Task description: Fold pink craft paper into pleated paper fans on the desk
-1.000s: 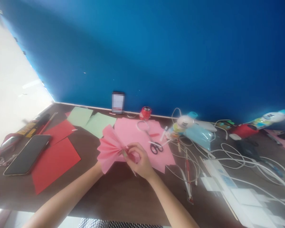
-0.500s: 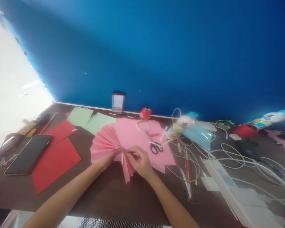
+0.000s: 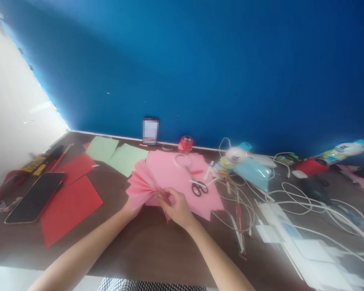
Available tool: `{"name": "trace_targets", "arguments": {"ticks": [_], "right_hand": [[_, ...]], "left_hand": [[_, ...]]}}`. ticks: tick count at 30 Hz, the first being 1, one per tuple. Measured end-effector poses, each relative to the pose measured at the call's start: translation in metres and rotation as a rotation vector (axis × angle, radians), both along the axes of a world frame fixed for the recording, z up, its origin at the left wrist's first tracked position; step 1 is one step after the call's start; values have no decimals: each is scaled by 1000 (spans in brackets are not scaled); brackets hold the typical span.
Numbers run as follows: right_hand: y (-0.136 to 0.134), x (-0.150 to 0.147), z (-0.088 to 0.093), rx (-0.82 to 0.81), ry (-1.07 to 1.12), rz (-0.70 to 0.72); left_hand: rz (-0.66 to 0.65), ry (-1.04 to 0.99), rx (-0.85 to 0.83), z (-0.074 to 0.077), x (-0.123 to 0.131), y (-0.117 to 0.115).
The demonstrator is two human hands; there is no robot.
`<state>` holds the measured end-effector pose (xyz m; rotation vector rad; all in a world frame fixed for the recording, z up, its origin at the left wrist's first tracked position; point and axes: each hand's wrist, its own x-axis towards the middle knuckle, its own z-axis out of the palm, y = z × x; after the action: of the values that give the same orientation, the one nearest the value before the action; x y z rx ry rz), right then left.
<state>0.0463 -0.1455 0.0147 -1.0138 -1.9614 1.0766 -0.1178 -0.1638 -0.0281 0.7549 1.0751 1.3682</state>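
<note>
Blue wall behind, dark table [image 3: 157, 246] in front of you, and the pink fan [image 3: 141, 184] sits just left of centre, raised a little above the pink sheets [image 3: 185, 173]. Your right hand [image 3: 176, 206] pinches the gathered end of the pleats between thumb and fingertips. Your left hand [image 3: 131, 209] is at the fan's near edge, its fingers hidden by the paper, so its grip cannot be told. The likely trouble is that pinch: loosen it and the pleats could spring apart, squeeze or twist too hard and the thin paper may crease or tear at the fold. Scissors [image 3: 197, 186] lie just right of your right hand on the pink sheets – a wide move that way could knock them. Farther right, white cables [image 3: 291, 198] sprawl and could snag a sleeve or wrist. Red sheets [image 3: 68, 206] and a phone [image 3: 34, 196] lie well off to the left, with green sheets [image 3: 118, 155] beyond the fan – none of them blocks your hands.
</note>
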Motion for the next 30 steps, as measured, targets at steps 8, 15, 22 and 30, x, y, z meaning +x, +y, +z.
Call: {"name": "trace_targets", "arguments": {"ticks": [8, 15, 22, 30], "right_hand": [[0, 2, 3, -39, -35, 11], [1, 4, 5, 32, -36, 19], [2, 4, -4, 199, -6, -67], [-13, 4, 3, 712, 135, -29]], "left_hand": [[30, 34, 193, 12, 1, -2], [-81, -41, 235, 27, 3, -3], [58, 188, 64, 26, -1, -6], [-46, 124, 121, 15, 3, -14]]}}
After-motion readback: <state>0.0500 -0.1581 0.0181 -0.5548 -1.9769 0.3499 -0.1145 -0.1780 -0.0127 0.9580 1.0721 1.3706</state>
